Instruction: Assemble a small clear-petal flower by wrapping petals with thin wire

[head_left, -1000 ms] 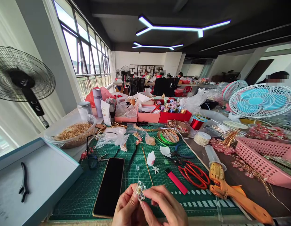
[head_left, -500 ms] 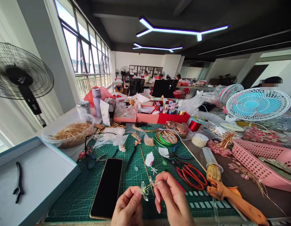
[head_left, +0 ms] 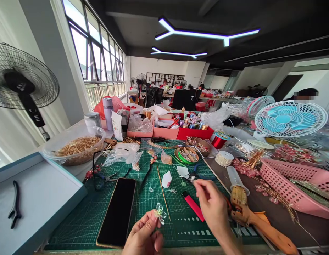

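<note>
My left hand (head_left: 144, 232), closed in a pinch, holds a small flower (head_left: 160, 213) with clear petals and a pale green centre above the green cutting mat (head_left: 74, 221). My right hand (head_left: 213, 205) reaches forward over the mat, fingertips together on a tiny whitish piece (head_left: 192, 179) too small to name. Just beyond those fingertips lie blue-handled pliers (head_left: 203, 175) and a white paper (head_left: 182, 171). Between the hands a thin brown stick (head_left: 163, 193), a small white bottle (head_left: 167, 179) and a red stick-like thing with a black end (head_left: 194, 207) rest on the mat.
A black phone (head_left: 117, 212) lies left of my left hand, near a pale blue tray (head_left: 42, 209). An orange glue gun (head_left: 249, 214) and a pink basket (head_left: 294, 177) are at right. Boxes of spools (head_left: 193, 131) line the back. A blue fan (head_left: 289, 118) stands right.
My right hand has moved away from the flower, forward and to the right, with the small whitish piece at its fingertips. My left hand stays near its place with the flower.
</note>
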Demonstrator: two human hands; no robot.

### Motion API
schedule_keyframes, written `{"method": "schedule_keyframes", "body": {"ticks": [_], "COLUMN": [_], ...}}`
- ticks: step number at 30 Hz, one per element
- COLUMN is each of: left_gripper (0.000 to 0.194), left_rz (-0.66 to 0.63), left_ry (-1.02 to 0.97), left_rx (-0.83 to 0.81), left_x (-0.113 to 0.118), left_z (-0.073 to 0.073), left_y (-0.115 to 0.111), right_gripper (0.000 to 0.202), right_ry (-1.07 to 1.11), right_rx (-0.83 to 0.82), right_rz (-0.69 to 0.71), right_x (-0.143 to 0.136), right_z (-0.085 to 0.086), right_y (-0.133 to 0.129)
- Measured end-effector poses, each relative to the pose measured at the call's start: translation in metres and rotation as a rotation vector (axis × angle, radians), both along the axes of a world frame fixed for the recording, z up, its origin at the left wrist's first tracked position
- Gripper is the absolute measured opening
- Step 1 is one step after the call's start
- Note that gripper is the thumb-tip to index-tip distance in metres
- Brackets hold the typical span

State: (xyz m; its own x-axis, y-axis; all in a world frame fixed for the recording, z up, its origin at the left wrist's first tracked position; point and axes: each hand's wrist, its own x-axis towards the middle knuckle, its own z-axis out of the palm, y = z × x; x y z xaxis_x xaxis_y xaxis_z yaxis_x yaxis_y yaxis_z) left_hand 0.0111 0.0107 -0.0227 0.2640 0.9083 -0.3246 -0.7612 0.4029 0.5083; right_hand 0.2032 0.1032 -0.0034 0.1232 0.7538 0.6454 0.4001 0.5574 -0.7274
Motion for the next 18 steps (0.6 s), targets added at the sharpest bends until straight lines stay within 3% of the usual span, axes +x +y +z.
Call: {"method": "schedule_keyframes", "body": {"ticks": [5,10,15,18], "left_gripper": [0.044,0.043,0.035,0.029], "left_rz": [0.066,0.139,0.215,0.374], "left_ry": [0.043,0.213,0.347,0.413], "left_rx": [0.020,0.106,0.191,0.231], "left_x": [0.003,0.006,0.006,0.009], "left_z": [-0.005,-0.010,-0.003,0.004], "left_y": [0.004,0.005,0.000,-0.003], "right_gripper": [0.012,0.014,0.012,0.014], "right_ry": [-0.198,-0.317,-0.293,-0.317], "right_rx": [0.049,0.016,0.093,0.133], "right_rz": [0.015,0.383,0.355,0.361], "right_x": [-0.021,-0.047,-0.054,-0.051], "right_z": [-0.008,0.006,0.008,0.007], "right_y": [-0.019,-0.053,-0.057,-0.058]}}
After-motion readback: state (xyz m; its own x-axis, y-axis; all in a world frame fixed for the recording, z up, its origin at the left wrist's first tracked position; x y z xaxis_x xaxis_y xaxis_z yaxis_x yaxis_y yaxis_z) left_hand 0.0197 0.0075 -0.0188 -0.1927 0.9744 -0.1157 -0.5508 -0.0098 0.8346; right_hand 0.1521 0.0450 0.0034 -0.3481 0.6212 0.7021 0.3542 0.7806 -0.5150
